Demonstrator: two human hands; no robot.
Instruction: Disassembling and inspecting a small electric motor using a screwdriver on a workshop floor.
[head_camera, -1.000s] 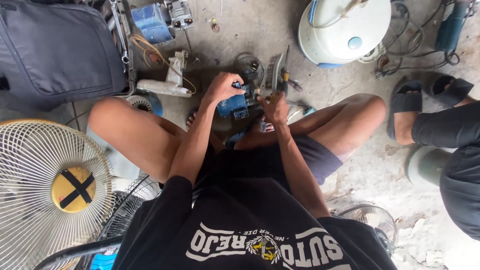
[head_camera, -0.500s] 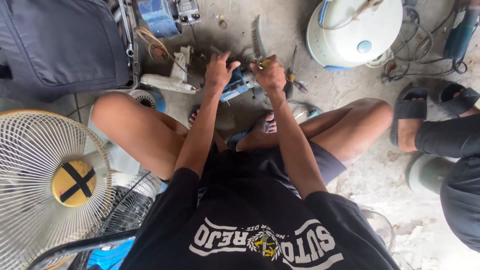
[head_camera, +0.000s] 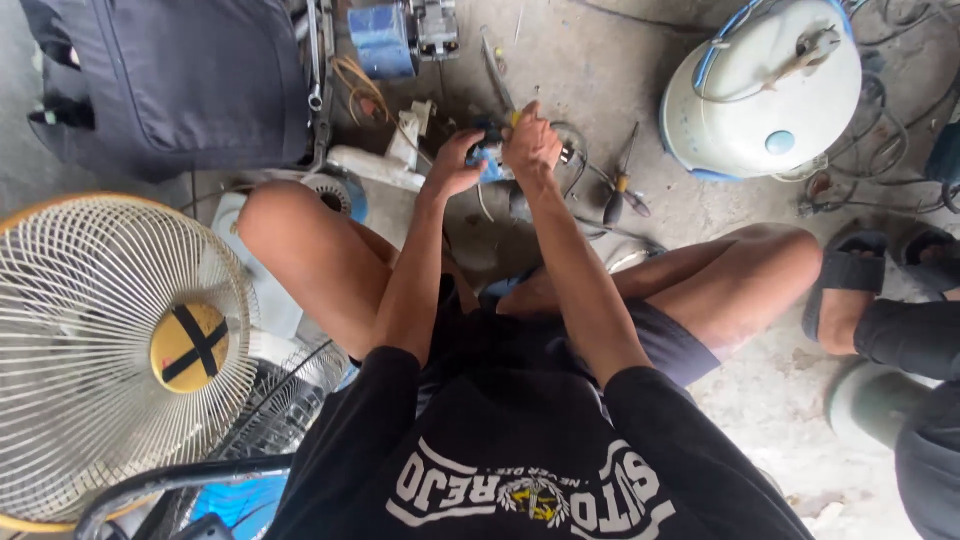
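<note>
Concrete floor (head_camera: 620, 60), stained and littered with repair clutter, takes up the whole view: a person sits on it with knees spread and both arms stretched forward over the gap between them. The left hand (head_camera: 455, 165) is closed around a small blue part (head_camera: 490, 160), gripping it from the side; the right hand (head_camera: 532, 145) is clenched just beside it, touching the same part, around what looks like a yellow tool handle, though the tip is hidden under the fingers. The part is held in the air ahead of the knees, not resting on the floor. To do this well, I judge the left hand should act purely as a clamp, wrist locked, while the right does all the turning or prying; keeping the tool in line with the part should stop it slipping toward the left fingers. A screwdriver (head_camera: 618, 190) lies on the floor just right of the hands, near a round white appliance (head_camera: 760, 90). A white fan (head_camera: 110, 350) stands at the left knee, with a dark bag (head_camera: 170, 80) beyond it. Another person's sandalled foot (head_camera: 850, 290) rests at the right edge, well apart from the work.
</note>
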